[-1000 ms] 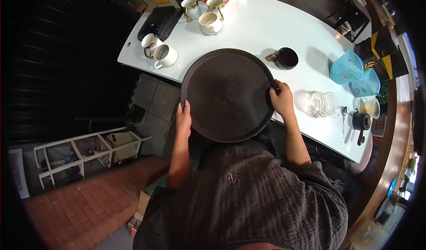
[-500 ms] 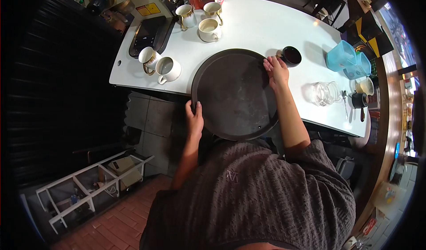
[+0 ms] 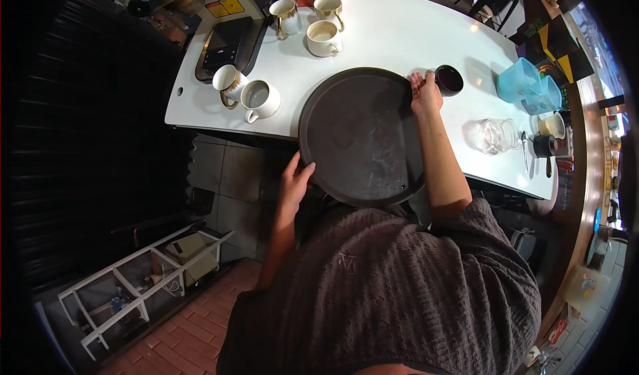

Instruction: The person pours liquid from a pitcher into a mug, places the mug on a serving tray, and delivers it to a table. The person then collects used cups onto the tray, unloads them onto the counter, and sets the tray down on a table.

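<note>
A round black serving tray (image 3: 359, 139) overlaps the table's near edge and reaches toward my body. My left hand (image 3: 293, 183) is closed on its lower left rim, thumb on top. My right hand (image 3: 426, 95) lies over the upper right rim, fingers apart and stretched forward. Those fingers come right up to a small black cup (image 3: 448, 80) of dark liquid and cover its handle side; I cannot tell whether they grip it. Left of the tray stand a white mug (image 3: 260, 100) and a gold-patterned mug (image 3: 228, 80). Farther back is a cream cup (image 3: 324, 39).
Two more mugs stand by a black scale (image 3: 229, 49) at the back left. To the right are blue plastic containers (image 3: 519, 82), a glass jar (image 3: 494, 137), a spoon (image 3: 524, 152) and a black-handled portafilter (image 3: 546, 146). A white metal frame (image 3: 136, 288) is on the floor at left.
The view has shifted slightly. My right hand has edged forward toward the black cup, and its handle is now covered. The tray has turned a little, with my left hand still on its rim.
</note>
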{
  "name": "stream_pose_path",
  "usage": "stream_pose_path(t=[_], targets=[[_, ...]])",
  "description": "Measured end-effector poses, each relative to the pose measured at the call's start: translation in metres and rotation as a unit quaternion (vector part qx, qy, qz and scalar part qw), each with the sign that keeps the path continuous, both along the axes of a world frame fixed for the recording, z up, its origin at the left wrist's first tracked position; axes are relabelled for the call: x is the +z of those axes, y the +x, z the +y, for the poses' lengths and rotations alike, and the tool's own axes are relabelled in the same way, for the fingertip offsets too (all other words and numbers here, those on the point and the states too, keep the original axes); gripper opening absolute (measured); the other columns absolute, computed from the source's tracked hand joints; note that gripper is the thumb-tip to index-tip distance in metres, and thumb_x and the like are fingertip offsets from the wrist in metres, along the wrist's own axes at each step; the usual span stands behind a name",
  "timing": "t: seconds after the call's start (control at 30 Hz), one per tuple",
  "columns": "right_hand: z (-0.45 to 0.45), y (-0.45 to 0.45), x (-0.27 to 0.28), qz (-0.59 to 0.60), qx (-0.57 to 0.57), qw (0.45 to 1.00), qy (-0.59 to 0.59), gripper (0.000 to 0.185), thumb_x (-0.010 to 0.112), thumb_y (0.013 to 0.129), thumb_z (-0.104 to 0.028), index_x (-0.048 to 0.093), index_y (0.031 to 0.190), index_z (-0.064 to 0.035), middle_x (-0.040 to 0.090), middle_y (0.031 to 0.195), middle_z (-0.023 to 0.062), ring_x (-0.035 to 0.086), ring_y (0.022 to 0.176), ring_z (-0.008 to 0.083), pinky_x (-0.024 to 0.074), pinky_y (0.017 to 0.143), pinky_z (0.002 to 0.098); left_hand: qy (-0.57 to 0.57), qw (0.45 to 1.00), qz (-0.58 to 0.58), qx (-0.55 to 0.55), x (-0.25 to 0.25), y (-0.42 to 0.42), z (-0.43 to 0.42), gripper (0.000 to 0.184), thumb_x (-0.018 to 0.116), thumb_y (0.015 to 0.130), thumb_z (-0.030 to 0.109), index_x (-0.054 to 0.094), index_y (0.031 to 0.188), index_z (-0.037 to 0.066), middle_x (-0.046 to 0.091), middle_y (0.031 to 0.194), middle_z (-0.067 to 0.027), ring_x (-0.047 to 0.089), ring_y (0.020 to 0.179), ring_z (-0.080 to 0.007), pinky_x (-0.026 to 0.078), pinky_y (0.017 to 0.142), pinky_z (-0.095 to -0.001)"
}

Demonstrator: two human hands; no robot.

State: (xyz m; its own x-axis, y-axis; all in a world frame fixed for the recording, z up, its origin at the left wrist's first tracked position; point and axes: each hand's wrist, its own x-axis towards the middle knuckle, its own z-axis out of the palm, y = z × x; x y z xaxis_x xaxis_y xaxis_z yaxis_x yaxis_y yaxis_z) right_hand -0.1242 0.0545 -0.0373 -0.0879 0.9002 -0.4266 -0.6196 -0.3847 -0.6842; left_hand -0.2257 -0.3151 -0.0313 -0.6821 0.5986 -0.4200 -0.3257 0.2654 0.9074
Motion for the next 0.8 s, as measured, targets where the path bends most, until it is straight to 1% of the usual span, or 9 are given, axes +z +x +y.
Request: stream_pose_path(t=[0.03,0.13,0.33,0.4,0.57,0.63,0.7,0.73,0.8], targets=[[0.0,0.0,0.001,0.0,-0.001,1.0,0.0,0.038,0.051,0.1,-0.022,0.043,0.117,0.0111,0.06,0.103,0.0225,0.067,0.088,0.0292,0.0617,0.076,0.0352,-0.002,1.0,-0.016,-0.011,0.001,-0.001,0.0,0.054,0.069,0.089,0.018,0.049,0.138,0.007,0.067,0.092,-0.0003,0.06,0.074,-0.0058,0.045,0.057,-0.022],[-0.002,0.003,0.001,-0.014,-0.012,1.0,0.0,0.035,0.052,0.099,-0.02,0.045,0.114,0.0116,0.06,0.101,0.0218,0.066,0.085,0.028,0.0617,0.075,0.0351,-0.015,1.0,-0.011,-0.022,-0.004,-0.007,-0.002,0.054,0.069,0.088,0.019,0.05,0.138,0.008,0.068,0.087,0.0008,0.061,0.069,-0.0063,0.046,0.056,-0.0225],[-0.008,0.018,0.009,-0.037,0.016,0.999,0.02,0.032,0.052,0.099,-0.019,0.049,0.11,0.0107,0.06,0.097,0.0201,0.066,0.083,0.0267,0.061,0.074,0.034,0.006,0.998,-0.061,-0.033,-0.003,-0.009,-0.003,0.053,0.07,0.088,0.02,0.051,0.137,0.011,0.068,0.086,0.0006,0.062,0.07,-0.0067,0.045,0.056,-0.0215],[-0.011,0.025,0.016,-0.059,0.05,0.996,0.035,0.031,0.052,0.1,-0.02,0.052,0.107,0.01,0.06,0.095,0.0191,0.066,0.082,0.0256,0.0599,0.073,0.0332,0.007,0.998,-0.06,-0.025,-0.004,-0.006,-0.001,0.053,0.07,0.088,0.02,0.051,0.136,0.01,0.068,0.086,0.0006,0.062,0.07,-0.0066,0.044,0.056,-0.0215],[-0.017,0.044,0.037,-0.092,0.106,0.988,0.07,0.032,0.053,0.1,-0.021,0.053,0.108,0.0101,0.061,0.093,0.0177,0.066,0.08,0.0235,0.0589,0.072,0.0324,0.019,0.999,-0.031,-0.02,-0.002,0.004,0.008,0.052,0.07,0.088,0.019,0.052,0.136,0.008,0.068,0.085,0.0001,0.061,0.068,-0.0069,0.044,0.055,-0.0215],[-0.02,0.051,0.043,-0.108,0.126,0.982,0.088,0.032,0.053,0.099,-0.021,0.054,0.108,0.0101,0.062,0.092,0.0172,0.066,0.079,0.0228,0.0588,0.072,0.032,0.011,1.0,-0.016,-0.015,-0.002,0.007,0.011,0.057,0.071,0.088,0.018,0.048,0.138,0.006,0.067,0.083,-0.0017,0.061,0.066,-0.0081,0.043,0.055,-0.022],[-0.025,0.058,0.049,-0.128,0.173,0.97,0.11,0.032,0.055,0.099,-0.022,0.056,0.107,0.0093,0.063,0.09,0.016,0.065,0.077,0.0216,0.0583,0.072,0.0314,0.012,1.0,-0.008,-0.012,-0.001,0.009,0.014,0.06,0.071,0.087,0.017,0.045,0.139,0.004,0.066,0.082,-0.0026,0.061,0.066,-0.0087,0.043,0.055,-0.0223],[-0.028,0.061,0.054,-0.128,0.174,0.97,0.111,0.032,0.055,0.099,-0.022,0.056,0.107,0.0093,0.063,0.09,0.016,0.065,0.077,0.0216,0.0583,0.072,0.0314,0.012,1.0,0.002,-0.009,-0.001,0.011,0.016,0.063,0.071,0.087,0.017,0.043,0.141,0.003,0.066,0.081,-0.0035,0.061,0.066,-0.0092,0.043,0.054,-0.0227],[-0.036,0.067,0.061,-0.148,0.23,0.957,0.098,0.035,0.058,0.097,-0.028,0.058,0.107,0.0055,0.063,0.092,0.0126,0.065,0.079,0.0195,0.0569,0.073,0.0303,0.013,1.0,0.002,-0.005,-0.002,0.014,0.021,0.064,0.072,0.087,0.017,0.041,0.141,0.002,0.065,0.08,-0.0038,0.061,0.066,-0.0095,0.043,0.054,-0.0229]])
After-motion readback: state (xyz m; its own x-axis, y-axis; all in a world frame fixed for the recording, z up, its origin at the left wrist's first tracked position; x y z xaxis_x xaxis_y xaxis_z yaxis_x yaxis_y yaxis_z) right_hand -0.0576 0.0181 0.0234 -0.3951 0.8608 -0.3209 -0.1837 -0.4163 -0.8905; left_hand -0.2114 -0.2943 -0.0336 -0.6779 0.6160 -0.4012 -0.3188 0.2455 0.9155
